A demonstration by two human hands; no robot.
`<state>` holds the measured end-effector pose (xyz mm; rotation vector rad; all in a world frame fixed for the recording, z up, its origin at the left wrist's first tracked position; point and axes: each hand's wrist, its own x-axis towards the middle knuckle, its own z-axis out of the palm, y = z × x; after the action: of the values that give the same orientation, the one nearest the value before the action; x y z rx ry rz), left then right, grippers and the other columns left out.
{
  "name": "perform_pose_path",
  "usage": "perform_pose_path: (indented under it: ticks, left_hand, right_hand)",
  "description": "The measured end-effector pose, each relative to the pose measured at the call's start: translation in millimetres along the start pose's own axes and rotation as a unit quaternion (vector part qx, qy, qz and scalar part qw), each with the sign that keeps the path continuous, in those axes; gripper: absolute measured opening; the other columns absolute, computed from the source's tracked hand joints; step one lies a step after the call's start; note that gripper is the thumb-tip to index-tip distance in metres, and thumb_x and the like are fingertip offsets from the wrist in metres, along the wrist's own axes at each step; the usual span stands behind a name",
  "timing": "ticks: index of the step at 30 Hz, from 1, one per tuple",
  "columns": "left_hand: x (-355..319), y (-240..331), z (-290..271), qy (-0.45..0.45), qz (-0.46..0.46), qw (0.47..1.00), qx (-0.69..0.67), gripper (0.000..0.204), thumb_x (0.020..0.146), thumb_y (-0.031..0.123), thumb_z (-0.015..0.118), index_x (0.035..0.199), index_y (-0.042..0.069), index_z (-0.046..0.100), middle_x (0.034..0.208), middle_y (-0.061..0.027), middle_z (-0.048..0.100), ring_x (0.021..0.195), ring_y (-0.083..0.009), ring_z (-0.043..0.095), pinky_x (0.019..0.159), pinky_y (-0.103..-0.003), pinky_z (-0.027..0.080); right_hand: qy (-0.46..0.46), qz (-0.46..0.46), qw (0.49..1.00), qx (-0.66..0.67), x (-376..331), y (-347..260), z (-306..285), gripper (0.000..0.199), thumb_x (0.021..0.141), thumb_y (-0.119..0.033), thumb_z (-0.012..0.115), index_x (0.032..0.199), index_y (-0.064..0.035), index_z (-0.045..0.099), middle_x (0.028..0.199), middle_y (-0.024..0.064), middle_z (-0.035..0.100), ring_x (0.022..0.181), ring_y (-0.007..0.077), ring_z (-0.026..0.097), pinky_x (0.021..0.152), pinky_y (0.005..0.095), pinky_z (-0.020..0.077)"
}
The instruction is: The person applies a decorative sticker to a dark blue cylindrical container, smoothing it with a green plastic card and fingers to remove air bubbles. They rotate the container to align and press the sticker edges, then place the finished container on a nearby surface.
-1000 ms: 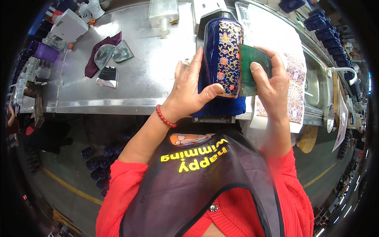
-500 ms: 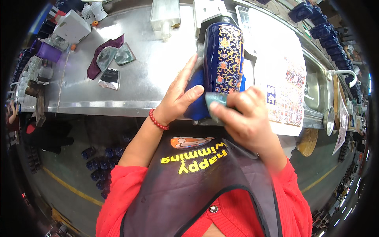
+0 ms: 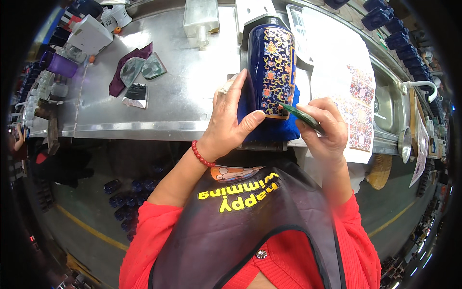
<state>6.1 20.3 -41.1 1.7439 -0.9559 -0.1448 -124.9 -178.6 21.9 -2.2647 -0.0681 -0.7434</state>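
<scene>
A dark blue bottle [image 3: 273,72] with an ornate floral pattern in gold, orange and white lies on a blue cloth [image 3: 276,129], its neck pointing away from me. My left hand [image 3: 231,111], with a red bead bracelet at the wrist, rests against the bottle's left side, fingers stretched out and thumb apart. In my right hand [image 3: 327,123] a thin green scraper [image 3: 304,117] is pinched between thumb and fingers. Its tip meets the patterned surface near the bottle's lower right edge.
A maroon cloth [image 3: 117,85], flat greenish pieces [image 3: 153,66] and a small dark-bristled piece [image 3: 136,95] lie on the metal bench [image 3: 183,108]. A clear square bottle [image 3: 201,21] stands behind. Right are printed pattern sheets [image 3: 332,72], a sink [image 3: 387,103] and a ladle [image 3: 404,146].
My right hand has moved right, and the scraper has turned from face-on to edge-on. My left hand has shifted slightly right along the bottle, with its thumb now nearer the base.
</scene>
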Motion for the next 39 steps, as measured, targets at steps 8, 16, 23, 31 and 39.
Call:
perform_pose_path:
  ticks: [8, 16, 23, 31, 39]
  left_hand:
    - [-1.0, -1.2, -4.4, -0.02, -0.039, 0.996, -0.081, 0.079, 0.099, 0.037, 0.063, 0.158, -0.003, 0.03, 0.154, -0.0249, 0.043, 0.138, -0.037, 0.042, 0.119, -0.045, 0.027]
    - [-9.1, 8.4, -7.6, 0.024, 0.001, 1.0, 0.007, 0.076, 0.095, 0.034, 0.066, 0.154, -0.005, 0.036, 0.151, -0.0255, 0.047, 0.143, -0.0385, 0.042, 0.122, -0.05, 0.02]
    - [-9.2, 14.4, 2.3, -0.003, 0.007, 0.99, 0.138, 0.1, 0.083, 0.032, 0.078, 0.159, -0.002, 0.022, 0.152, -0.0251, 0.039, 0.145, -0.0417, 0.034, 0.12, -0.064, 0.01]
    - [-5.4, 12.5, 6.8, 0.0, -0.001, 0.987, 0.158, 0.106, 0.08, 0.036, 0.08, 0.16, -0.001, 0.021, 0.152, -0.0238, 0.038, 0.144, -0.0437, 0.032, 0.118, -0.067, 0.009]
    - [0.5, 16.1, 8.6, 0.022, 0.033, 0.978, 0.203, 0.109, 0.078, 0.042, 0.082, 0.158, -0.002, 0.023, 0.153, -0.0225, 0.039, 0.144, -0.043, 0.034, 0.117, -0.069, 0.007]
  right_hand:
    - [-0.081, -0.143, 0.977, -0.135, 1.2, -6.0, 1.0, 0.045, 0.062, -0.003, 0.076, 0.106, -0.0114, 0.075, 0.092, 0.0028, 0.056, 0.079, 0.0228, 0.054, 0.076, 0.039, 0.0412]
    - [-0.007, -0.087, 0.988, -0.125, 19.1, -4.1, -7.1, 0.045, 0.064, 0.0, 0.076, 0.107, -0.0103, 0.074, 0.091, 0.0041, 0.059, 0.081, 0.0233, 0.057, 0.073, 0.0385, 0.0424]
    - [-0.115, -0.193, 0.969, -0.103, 75.7, -23.4, -1.8, 0.033, 0.071, -0.008, 0.076, 0.104, -0.0111, 0.071, 0.088, 0.0031, 0.056, 0.079, 0.023, 0.057, 0.075, 0.0398, 0.0415]
    - [-0.145, -0.169, 0.973, -0.055, 99.6, -22.2, 4.9, 0.028, 0.072, -0.008, 0.075, 0.1, -0.0119, 0.069, 0.084, 0.0054, 0.056, 0.08, 0.0262, 0.059, 0.072, 0.0416, 0.0429]
    - [-0.232, -0.133, 0.964, 0.017, 116.8, -35.0, 1.0, 0.024, 0.076, -0.009, 0.076, 0.099, -0.0103, 0.07, 0.084, 0.0081, 0.058, 0.075, 0.026, 0.059, 0.07, 0.0395, 0.0439]
